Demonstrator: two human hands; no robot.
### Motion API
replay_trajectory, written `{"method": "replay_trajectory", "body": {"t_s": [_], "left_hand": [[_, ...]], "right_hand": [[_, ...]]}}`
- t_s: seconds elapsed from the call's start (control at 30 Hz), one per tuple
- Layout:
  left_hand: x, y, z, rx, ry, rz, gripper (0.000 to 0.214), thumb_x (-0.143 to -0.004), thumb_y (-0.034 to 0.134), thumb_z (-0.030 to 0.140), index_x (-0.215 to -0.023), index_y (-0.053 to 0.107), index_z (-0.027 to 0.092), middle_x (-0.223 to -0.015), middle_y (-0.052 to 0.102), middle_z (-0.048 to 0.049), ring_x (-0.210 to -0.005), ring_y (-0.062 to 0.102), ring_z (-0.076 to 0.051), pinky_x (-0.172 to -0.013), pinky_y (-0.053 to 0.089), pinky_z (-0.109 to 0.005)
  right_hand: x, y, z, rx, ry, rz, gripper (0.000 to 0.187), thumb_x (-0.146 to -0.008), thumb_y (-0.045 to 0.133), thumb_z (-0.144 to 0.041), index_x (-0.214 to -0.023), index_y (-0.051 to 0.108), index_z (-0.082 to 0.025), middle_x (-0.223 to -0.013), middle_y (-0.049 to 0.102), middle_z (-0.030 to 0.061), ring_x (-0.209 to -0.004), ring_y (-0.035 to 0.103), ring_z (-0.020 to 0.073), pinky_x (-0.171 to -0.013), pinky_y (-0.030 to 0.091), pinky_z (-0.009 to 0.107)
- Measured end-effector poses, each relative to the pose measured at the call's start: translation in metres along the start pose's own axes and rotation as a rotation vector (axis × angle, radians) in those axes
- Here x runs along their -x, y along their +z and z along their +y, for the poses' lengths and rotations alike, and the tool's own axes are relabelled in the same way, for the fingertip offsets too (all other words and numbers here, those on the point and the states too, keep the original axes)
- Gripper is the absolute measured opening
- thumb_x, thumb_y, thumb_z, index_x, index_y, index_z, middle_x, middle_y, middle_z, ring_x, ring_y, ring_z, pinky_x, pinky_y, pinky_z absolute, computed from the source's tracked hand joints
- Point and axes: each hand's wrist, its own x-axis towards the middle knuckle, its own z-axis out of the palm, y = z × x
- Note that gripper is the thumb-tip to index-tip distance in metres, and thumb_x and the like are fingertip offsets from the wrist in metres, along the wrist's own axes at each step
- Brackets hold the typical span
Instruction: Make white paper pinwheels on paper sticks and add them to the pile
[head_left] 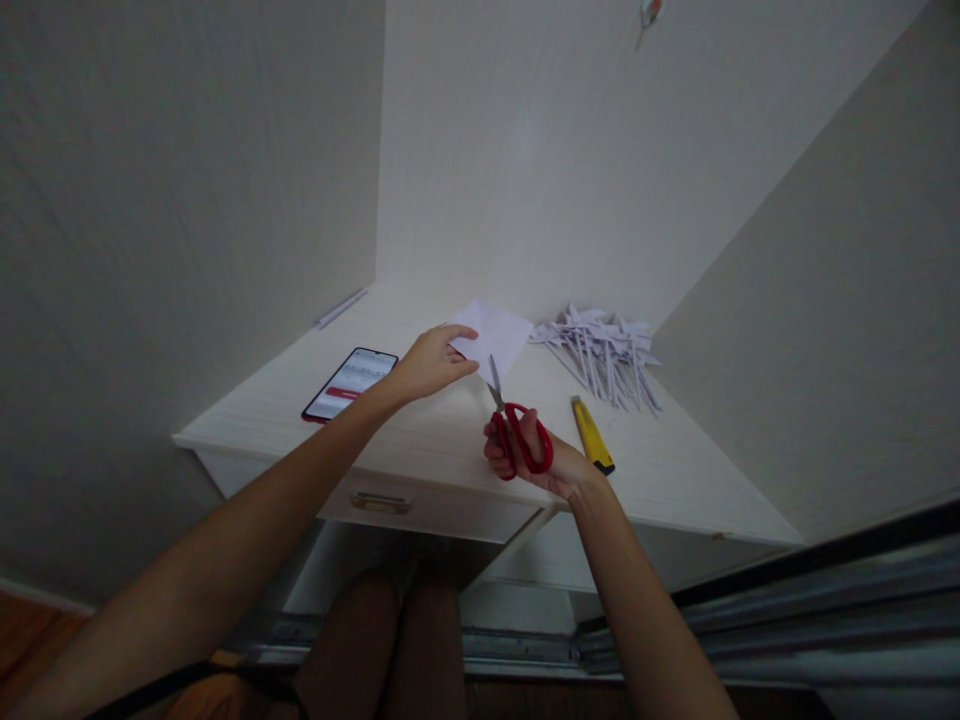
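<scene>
Pale walls (480, 150) close in around a white desk (427, 435) with a drawer (450, 510) below its front edge, and the light on it all is dim. Near the back of the desk, between my two hands, is a white paper sheet (504, 330), seemingly raised off the surface and turned corner-on to me. My left hand (437, 362) has it by the left side, forefinger and thumb set apart along that edge; how firmly they press, I can't tell. My right hand (525, 450) is closed around the red handles of the scissors (500, 406), whose blades look parted and point away from me at the sheet's near corner; whether paper lies between them, I can't make out. I'd expect the sheet to weigh next to nothing: limp across its middle, a little stiffer along any fold, quick to crease or tear if pulled. A light pinch close to the edge being worked, fingertips clear of the blades, should suit it best. The scissors are the heavier, stiffer thing, and their loops look the right place to hold them. To the left lie a phone (346, 386) and, farther back, thin paper rolls (341, 308); to the right, a yellow box cutter (592, 435) and a heap of paper pinwheels (592, 350), which I'd judge easily crushed.
</scene>
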Motion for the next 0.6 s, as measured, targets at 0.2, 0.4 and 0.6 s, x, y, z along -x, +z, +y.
{"method": "replay_trajectory", "body": {"t_s": [0.2, 0.4, 0.6], "left_hand": [[0.0007, 0.0003, 0.0011, -0.003, -0.023, 0.004, 0.041, -0.069, 0.06, 0.007, -0.109, 0.053, 0.004, -0.054, 0.043, 0.0071, -0.047, 0.04, -0.005, -0.053, 0.037, -0.018], [0.0001, 0.0008, 0.0003, 0.0, -0.017, -0.001, 0.041, -0.069, 0.06, 0.007, -0.109, 0.052, 0.004, -0.055, 0.045, 0.0062, -0.049, 0.043, -0.006, -0.054, 0.038, -0.018], [-0.0012, 0.0016, -0.0025, 0.021, -0.01, 0.014, 0.04, -0.069, 0.06, 0.007, -0.108, 0.052, 0.004, -0.054, 0.042, 0.0074, -0.048, 0.041, -0.005, -0.053, 0.037, -0.018]], "right_hand": [[-0.0005, 0.0035, -0.0008, -0.03, 0.012, 0.002, 0.058, -0.061, 0.056, -0.069, -0.081, 0.045, -0.016, -0.058, 0.042, -0.0039, -0.048, 0.034, 0.0063, -0.049, 0.017, 0.022], [-0.0029, 0.0038, 0.0007, -0.085, 0.027, 0.014, 0.056, -0.061, 0.057, -0.068, -0.077, 0.045, -0.016, -0.054, 0.035, -0.0063, -0.045, 0.03, 0.0046, -0.047, 0.013, 0.02], [-0.0018, 0.0076, -0.0008, -0.08, -0.001, 0.047, 0.052, -0.065, 0.057, -0.065, -0.076, 0.047, -0.016, -0.053, 0.036, -0.006, -0.044, 0.029, 0.0042, -0.045, 0.013, 0.019]]}}
